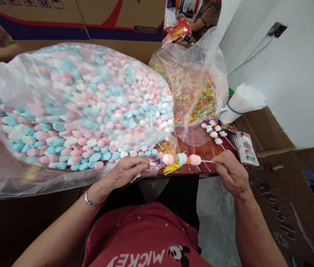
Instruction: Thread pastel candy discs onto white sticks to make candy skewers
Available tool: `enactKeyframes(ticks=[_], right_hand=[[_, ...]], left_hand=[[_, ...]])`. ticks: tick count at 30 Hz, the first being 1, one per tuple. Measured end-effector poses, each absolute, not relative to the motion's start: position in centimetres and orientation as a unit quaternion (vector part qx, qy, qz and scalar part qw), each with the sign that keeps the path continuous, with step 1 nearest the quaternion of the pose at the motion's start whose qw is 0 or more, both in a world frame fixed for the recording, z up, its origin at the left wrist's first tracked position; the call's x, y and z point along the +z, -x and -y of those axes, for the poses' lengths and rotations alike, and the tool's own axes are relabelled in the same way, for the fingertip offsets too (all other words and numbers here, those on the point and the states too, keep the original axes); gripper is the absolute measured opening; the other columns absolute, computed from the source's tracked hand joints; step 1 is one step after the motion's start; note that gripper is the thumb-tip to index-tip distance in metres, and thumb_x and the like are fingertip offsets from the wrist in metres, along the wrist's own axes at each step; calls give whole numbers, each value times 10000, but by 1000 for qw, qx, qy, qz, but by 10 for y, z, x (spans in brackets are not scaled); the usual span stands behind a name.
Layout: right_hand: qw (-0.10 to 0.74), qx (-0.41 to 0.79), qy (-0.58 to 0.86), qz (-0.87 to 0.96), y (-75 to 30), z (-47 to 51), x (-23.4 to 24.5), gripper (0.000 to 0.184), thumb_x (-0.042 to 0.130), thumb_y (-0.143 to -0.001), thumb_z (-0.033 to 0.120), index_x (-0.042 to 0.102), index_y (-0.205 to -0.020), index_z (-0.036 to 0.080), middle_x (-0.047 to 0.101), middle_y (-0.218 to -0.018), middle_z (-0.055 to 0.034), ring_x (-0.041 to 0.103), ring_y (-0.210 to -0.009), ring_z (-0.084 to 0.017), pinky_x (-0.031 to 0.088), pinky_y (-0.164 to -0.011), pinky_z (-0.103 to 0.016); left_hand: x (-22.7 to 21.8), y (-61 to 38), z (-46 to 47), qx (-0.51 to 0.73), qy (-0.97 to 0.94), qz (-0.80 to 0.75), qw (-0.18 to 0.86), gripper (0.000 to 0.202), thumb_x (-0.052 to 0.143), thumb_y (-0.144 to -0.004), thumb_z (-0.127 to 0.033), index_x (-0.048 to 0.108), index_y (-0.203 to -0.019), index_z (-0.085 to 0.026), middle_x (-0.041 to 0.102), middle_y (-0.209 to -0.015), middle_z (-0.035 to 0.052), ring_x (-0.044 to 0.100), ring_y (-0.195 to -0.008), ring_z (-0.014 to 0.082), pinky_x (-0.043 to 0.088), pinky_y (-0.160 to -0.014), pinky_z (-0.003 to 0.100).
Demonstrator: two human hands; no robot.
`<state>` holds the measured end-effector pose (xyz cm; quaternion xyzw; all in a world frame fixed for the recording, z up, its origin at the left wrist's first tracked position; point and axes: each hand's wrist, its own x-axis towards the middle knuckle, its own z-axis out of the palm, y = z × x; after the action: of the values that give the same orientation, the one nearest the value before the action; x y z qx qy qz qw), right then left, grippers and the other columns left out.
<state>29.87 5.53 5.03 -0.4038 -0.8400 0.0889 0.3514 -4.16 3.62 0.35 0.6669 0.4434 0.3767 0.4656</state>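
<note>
- Here's the left forearm (62, 222), bare, slanting up from lower left!
- Left grip (126, 169): back of the hand on show, fingers stretched rightward, thumb pinching tight.
- Opposite, the bare right forearm (257, 230) angles inward.
- Right grip (230, 173): knuckles bent, fingertips pinched, facing left!

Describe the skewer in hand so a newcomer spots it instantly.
Find the huge bag of pastel candies; by its lower right, look between the left hand and right hand. The candy skewer runs sideways there, its white stick in the right hand. Unlike the skewers lying on the table, it is held.
</note>
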Motion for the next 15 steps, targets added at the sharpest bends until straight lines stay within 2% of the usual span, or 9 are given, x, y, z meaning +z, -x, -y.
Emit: enactKeyframes(ticks=[8,15], right_hand=[[354,103,407,836,-297,-54,52,170,495,-918,150,607,-815,224,552,-685,-9,482,-645,-161,403,-621,-334],[328,76,379,862,-297,-58,56,158,498,-912,118,608,-858,218,536,-693,-14,475,-649,-163,410,-622,-336]], left_hand=[[1,44,-36,383,-669,-432,468,293,596,-891,-387,710,-765,-149,694,-707,33,587,-608,115,477,-559,194],[2,44,-37,369,-657,-400,522,275,600,-895,-357,717,-756,-149,721,-703,41,613,-606,115,491,-583,200]])
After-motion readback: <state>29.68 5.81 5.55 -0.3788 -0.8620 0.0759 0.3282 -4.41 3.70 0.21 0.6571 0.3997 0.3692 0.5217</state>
